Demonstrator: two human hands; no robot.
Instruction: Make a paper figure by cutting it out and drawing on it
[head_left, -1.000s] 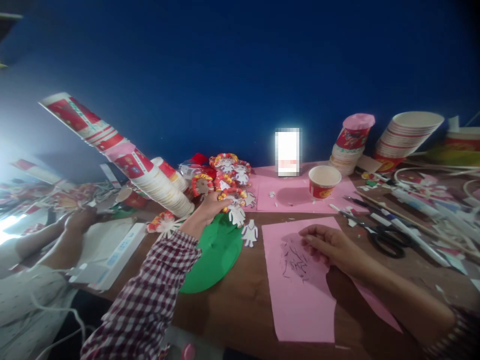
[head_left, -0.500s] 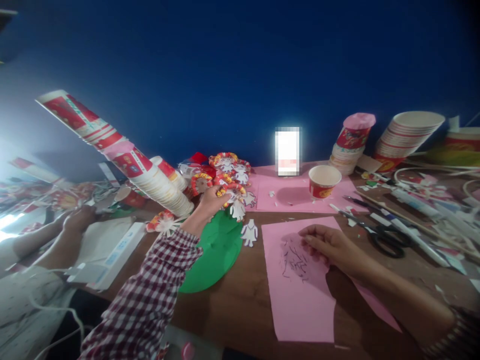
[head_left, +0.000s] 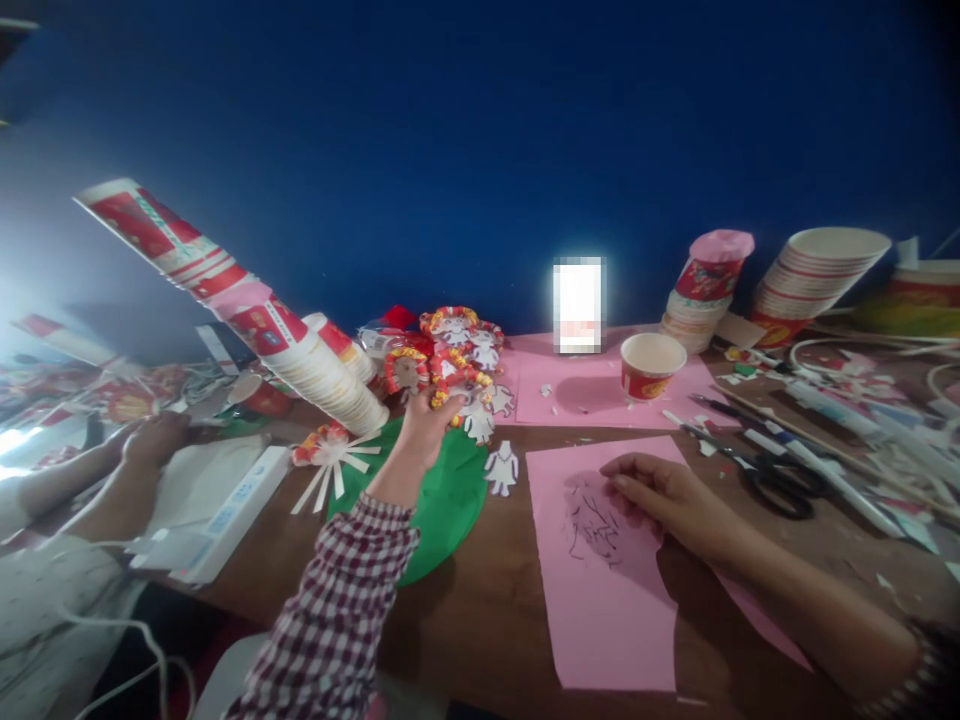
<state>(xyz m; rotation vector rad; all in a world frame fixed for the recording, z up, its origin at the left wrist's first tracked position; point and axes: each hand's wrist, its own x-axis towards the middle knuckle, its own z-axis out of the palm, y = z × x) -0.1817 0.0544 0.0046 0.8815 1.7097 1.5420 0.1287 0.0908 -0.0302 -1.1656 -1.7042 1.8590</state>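
Observation:
My left hand (head_left: pixel 427 430) reaches over a green round sheet (head_left: pixel 442 520) to a cluster of red-and-yellow ring ornaments (head_left: pixel 450 368). Its fingers are bent together against the cluster's lower edge; their tips are partly hidden. White paper figure cutouts hang beside it, and a dress-shaped cutout (head_left: pixel 502 468) lies just right of the green sheet. My right hand (head_left: pixel 649 490) rests over a pink paper sheet (head_left: pixel 600 630), thumb and forefinger close together. Anything between them is too small to make out. Dark thin strips or marks (head_left: pixel 592 530) lie under its fingertips.
A tall leaning stack of paper cups (head_left: pixel 300 360) stands at left, near another person's hands (head_left: pixel 154 440). A single paper cup (head_left: pixel 652 365) sits on pink paper at the back. Scissors (head_left: pixel 780 485), pens, scraps and more cup stacks (head_left: pixel 817 280) crowd the right side.
My left hand has shifted slightly left and down along the ring ornaments, and its thumb now points right. My right hand has stayed in place on the pink paper.

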